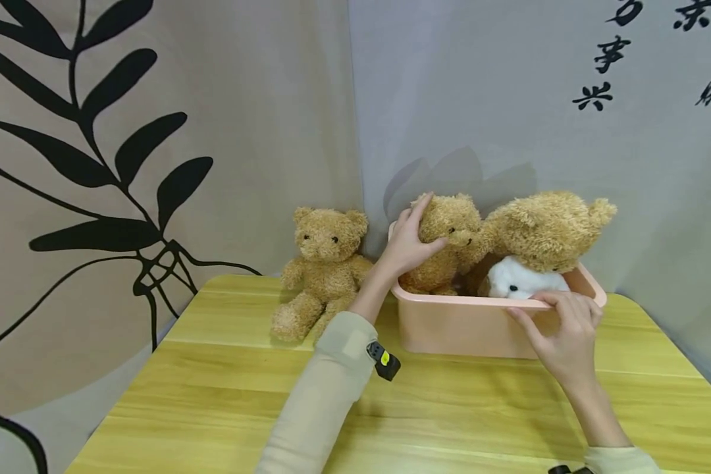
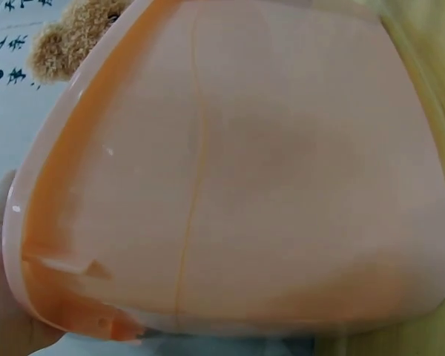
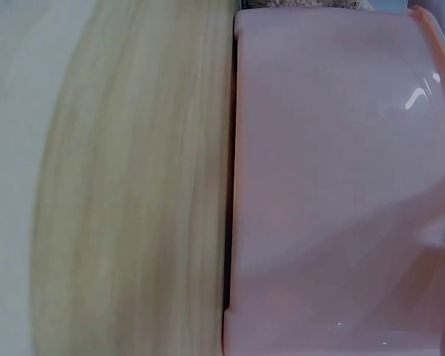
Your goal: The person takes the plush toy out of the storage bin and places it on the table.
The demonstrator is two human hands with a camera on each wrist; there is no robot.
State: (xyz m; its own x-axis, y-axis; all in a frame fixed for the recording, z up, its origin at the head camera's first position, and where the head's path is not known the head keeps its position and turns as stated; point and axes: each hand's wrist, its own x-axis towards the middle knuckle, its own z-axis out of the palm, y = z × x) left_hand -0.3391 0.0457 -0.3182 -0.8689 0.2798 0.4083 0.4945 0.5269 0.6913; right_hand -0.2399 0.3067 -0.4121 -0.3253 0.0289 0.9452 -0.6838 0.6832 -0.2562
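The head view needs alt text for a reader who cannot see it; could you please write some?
A person's left hand grips the head of a small brown bear sitting in a pink bin, while the right hand holds the bin's front rim. A larger bear and a white toy share the bin; a third bear sits beside it on the wooden table.

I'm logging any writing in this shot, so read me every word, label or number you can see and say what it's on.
Black brush characters on the grey backdrop, top right: "兴" at the bottom of one column; the rest are cut off or too unclear to read.
Teddy bears, pink bin, table, wrist device: no readable text.
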